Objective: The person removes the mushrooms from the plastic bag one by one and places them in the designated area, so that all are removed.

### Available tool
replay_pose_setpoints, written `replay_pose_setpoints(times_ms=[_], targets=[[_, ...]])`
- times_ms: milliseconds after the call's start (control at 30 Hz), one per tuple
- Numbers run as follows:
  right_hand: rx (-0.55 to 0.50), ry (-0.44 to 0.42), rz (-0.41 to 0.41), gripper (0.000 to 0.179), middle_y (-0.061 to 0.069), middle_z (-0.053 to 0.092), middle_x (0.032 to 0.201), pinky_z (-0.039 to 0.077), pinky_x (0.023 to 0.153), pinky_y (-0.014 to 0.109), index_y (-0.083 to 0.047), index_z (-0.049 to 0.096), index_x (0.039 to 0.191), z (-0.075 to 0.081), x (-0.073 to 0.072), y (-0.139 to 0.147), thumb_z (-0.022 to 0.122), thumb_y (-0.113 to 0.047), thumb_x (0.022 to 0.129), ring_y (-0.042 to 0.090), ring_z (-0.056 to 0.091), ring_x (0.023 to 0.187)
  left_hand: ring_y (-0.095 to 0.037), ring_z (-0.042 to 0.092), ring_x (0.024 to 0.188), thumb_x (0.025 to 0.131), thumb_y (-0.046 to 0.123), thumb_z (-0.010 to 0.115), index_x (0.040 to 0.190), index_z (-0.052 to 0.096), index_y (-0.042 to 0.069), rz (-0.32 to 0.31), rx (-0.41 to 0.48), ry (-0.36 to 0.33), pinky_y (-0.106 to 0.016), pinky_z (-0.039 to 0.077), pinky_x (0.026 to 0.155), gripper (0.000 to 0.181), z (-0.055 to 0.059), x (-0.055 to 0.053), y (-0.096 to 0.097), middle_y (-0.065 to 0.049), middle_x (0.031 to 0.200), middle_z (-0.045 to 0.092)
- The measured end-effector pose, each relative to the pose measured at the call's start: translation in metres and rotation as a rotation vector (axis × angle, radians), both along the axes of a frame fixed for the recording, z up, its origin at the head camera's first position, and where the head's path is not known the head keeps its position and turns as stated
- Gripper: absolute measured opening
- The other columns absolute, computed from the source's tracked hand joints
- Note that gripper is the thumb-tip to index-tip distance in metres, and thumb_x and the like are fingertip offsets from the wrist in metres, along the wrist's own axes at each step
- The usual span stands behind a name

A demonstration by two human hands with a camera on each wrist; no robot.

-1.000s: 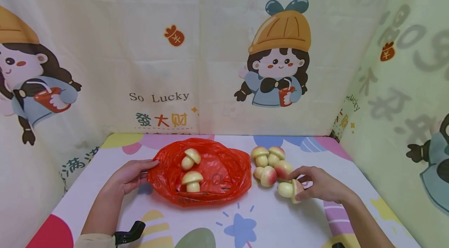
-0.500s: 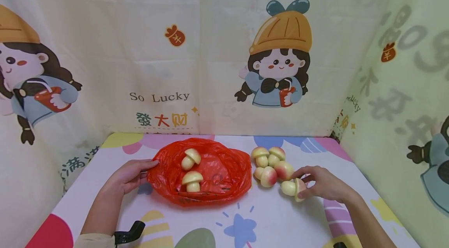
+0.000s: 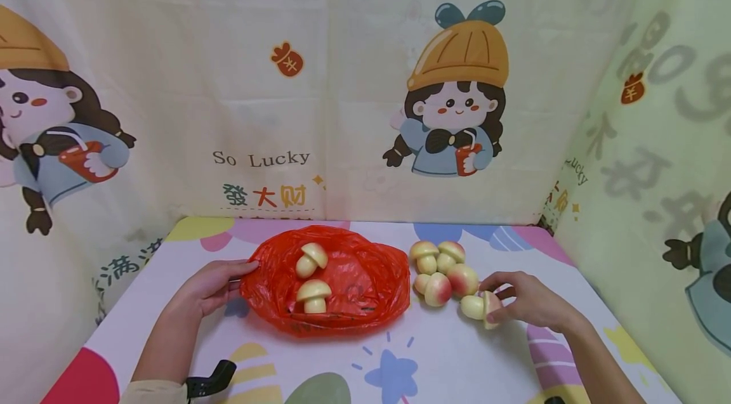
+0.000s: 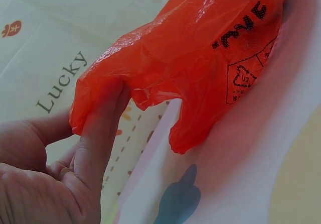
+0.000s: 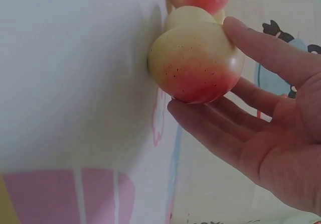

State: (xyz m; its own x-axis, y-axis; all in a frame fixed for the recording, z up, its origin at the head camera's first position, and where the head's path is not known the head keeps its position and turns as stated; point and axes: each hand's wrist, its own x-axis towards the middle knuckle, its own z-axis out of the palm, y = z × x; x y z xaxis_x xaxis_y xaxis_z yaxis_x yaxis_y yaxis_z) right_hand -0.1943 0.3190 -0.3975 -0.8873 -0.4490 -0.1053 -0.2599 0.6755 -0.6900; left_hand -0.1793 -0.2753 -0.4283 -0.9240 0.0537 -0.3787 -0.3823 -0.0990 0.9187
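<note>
A red plastic bag [image 3: 394, 267] lies spread with its mouth facing up. Inside it sit two mushroom-shaped pieces, one mushroom [image 3: 313, 290] nearer and one mushroom [image 3: 311, 258] farther back. My left hand [image 3: 208, 286] pinches the bag's left edge; in the left wrist view the film [image 4: 150, 73] drapes over its fingertips. To the right of the bag, my right hand [image 3: 528, 302] holds another mushroom by its cap, the stem [image 3: 471, 307] pointing left. Up close in the right wrist view, that cap [image 5: 195, 63] is cream with a red blush, between thumb and fingers.
Several more mushrooms stand clustered between the bag and my right hand, including a red-blushed one [image 3: 438, 290] and one at the back [image 3: 424, 255]. A patterned cloth [image 3: 354, 137] hangs behind the table [image 3: 445, 359], and another cloth hangs along the right side.
My right hand has shifted slightly to the right with the mushroom between its fingers. The left hand and the bag stay in place.
</note>
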Motion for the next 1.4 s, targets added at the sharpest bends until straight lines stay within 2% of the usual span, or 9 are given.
replay_pose_setpoints(times_ms=[267,733,1100,1400], targets=[[-0.008,-0.018,-0.037,0.05,0.018,0.067,0.123,0.058,0.079,0.024,-0.003,0.069,0.118,-0.0003,0.0004,0.0003,0.091,-0.017,0.076,0.031,0.07,0.107,-0.021,0.079,0.093,0.101,0.024,0.07,0.151,0.049,-0.005,0.005,0.005,-0.001,-0.035,0.065,0.086,0.061,-0.0006,0.0003,-0.0005,-0.001,0.105,0.079],[-0.029,-0.008,-0.03,0.049,0.013,0.068,0.119,0.059,0.076,0.024,-0.003,0.066,0.121,-0.0021,0.0008,-0.0003,0.089,-0.014,0.079,0.03,0.07,0.104,-0.021,0.079,0.094,0.103,0.024,0.068,0.152,0.048,-0.004,-0.006,-0.007,0.006,-0.035,0.065,0.085,0.06,-0.0028,-0.001,0.0002,-0.001,0.106,0.079],[-0.006,0.04,-0.029,0.06,0.017,0.068,0.122,0.062,0.082,0.034,-0.002,0.06,0.128,0.0014,0.0011,-0.0031,0.09,-0.018,0.079,0.028,0.071,0.102,-0.021,0.079,0.094,0.102,0.025,0.069,0.153,0.047,-0.004,0.003,0.001,0.002,-0.035,0.065,0.085,0.063,-0.005,-0.0028,-0.0006,-0.001,0.106,0.079],[0.008,0.094,-0.1,0.063,0.021,0.067,0.129,0.063,0.089,0.045,-0.002,0.06,0.133,0.0049,0.0012,-0.0078,0.089,-0.028,0.083,0.041,0.067,0.118,-0.02,0.079,0.089,0.103,0.022,0.068,0.148,0.053,-0.005,-0.014,0.008,0.019,-0.034,0.065,0.083,0.055,-0.0034,-0.0016,-0.0008,-0.001,0.101,0.079]])
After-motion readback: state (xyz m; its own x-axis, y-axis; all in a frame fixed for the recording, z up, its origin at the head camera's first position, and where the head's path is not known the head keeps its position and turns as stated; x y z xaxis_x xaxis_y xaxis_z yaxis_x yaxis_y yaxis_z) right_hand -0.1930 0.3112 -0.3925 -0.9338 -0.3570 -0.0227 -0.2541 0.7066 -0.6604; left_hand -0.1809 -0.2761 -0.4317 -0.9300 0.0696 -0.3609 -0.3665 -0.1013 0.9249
